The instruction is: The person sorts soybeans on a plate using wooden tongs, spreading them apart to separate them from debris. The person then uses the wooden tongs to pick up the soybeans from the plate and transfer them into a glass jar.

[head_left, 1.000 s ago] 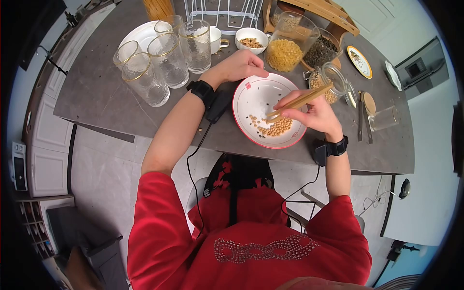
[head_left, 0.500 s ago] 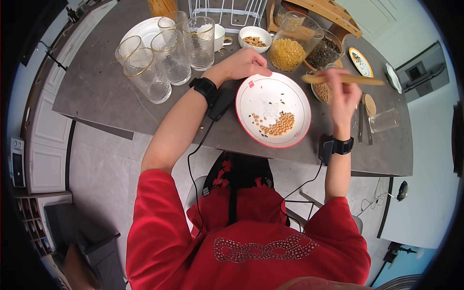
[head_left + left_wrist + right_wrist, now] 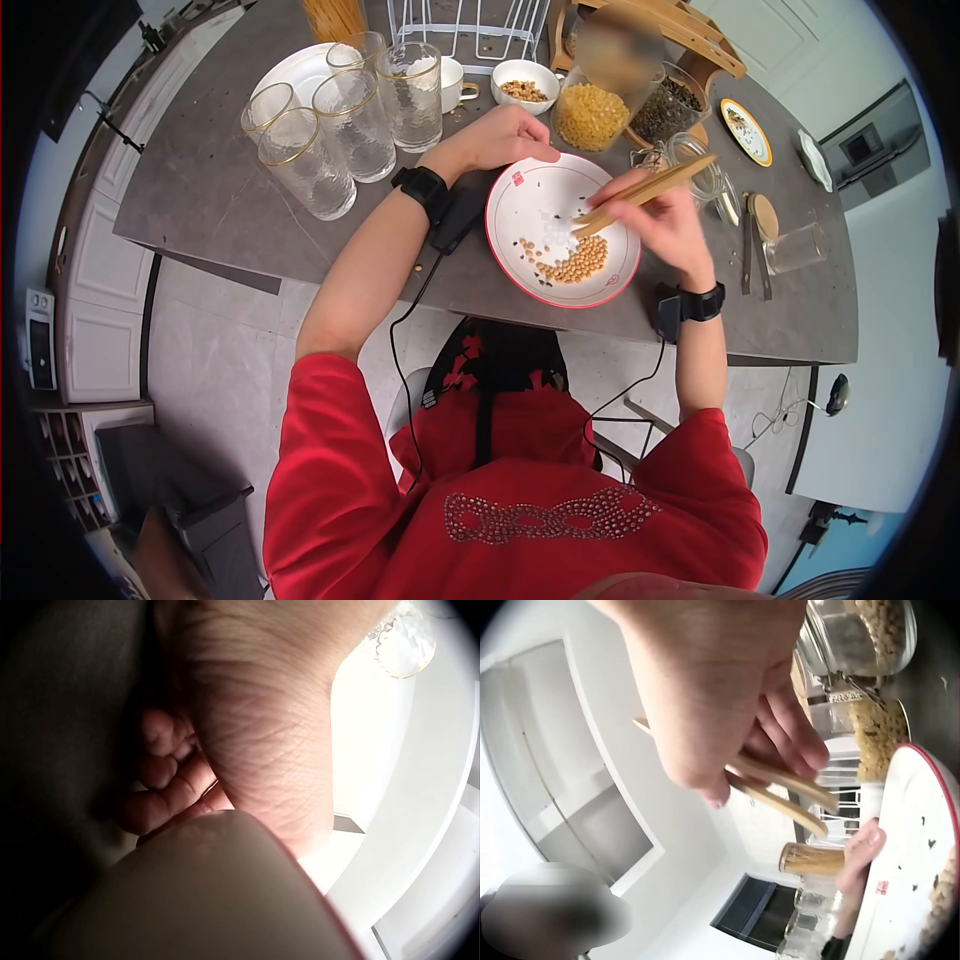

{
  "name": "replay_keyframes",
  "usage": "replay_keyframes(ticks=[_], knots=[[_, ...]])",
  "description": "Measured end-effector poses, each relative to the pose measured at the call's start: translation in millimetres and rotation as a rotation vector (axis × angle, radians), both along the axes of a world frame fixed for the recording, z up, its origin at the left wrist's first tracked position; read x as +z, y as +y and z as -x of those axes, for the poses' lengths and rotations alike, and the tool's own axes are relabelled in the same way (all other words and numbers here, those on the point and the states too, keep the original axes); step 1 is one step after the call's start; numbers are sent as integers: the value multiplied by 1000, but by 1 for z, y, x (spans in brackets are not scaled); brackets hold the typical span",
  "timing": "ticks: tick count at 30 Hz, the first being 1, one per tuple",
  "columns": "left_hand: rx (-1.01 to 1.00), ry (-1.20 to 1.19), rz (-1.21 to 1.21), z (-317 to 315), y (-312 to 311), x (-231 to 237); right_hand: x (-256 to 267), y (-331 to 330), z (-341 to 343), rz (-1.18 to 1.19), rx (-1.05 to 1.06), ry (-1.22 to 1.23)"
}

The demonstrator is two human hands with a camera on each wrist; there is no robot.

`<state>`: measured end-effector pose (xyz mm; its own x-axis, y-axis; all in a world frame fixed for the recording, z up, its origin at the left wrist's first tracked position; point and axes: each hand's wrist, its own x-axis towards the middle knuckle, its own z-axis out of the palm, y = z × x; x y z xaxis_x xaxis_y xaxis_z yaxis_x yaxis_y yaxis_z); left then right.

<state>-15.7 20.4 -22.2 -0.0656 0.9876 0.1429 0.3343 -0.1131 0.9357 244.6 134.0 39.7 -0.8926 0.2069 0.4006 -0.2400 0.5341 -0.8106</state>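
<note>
A white plate [image 3: 520,205] with a red rim stands tilted on the table, holding beige beans [image 3: 580,262] and small dark bits. At its upper left edge the left hand [image 3: 500,137] grips the rim; the left wrist view shows that hand [image 3: 255,727] against the plate's underside [image 3: 202,892]. Wooden tongs [image 3: 650,190] are pinched in the right hand [image 3: 668,225], their tips over the middle of the plate. In the right wrist view the tongs [image 3: 780,802] have their two tips slightly apart, with nothing seen between them.
Several gold-rimmed glasses [image 3: 355,130] stand at the left. Behind the plate are a bowl of nuts [image 3: 523,90] and a container of yellow pieces [image 3: 592,115]. An open glass jar [image 3: 697,165] lies right of the plate, near a lying glass [image 3: 797,247].
The right hand with the tongs swung right, over the jar, and came back over the plate. The left hand stayed at the plate's rim.
</note>
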Motion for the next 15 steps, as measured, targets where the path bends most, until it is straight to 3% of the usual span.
replay_keyframes(ticks=[2,12,14,15], knots=[[-5,-12,-53,2,2,-4,-1,-8,6,-85,139,-102],[11,-7,-53,2,2,-7,-4,-17,8,-22,224,-197],[12,3,-34,-1,-2,2,2,-15,8,-293,106,-161],[8,5,-34,0,-1,1,0,-10,7,-293,102,-160]])
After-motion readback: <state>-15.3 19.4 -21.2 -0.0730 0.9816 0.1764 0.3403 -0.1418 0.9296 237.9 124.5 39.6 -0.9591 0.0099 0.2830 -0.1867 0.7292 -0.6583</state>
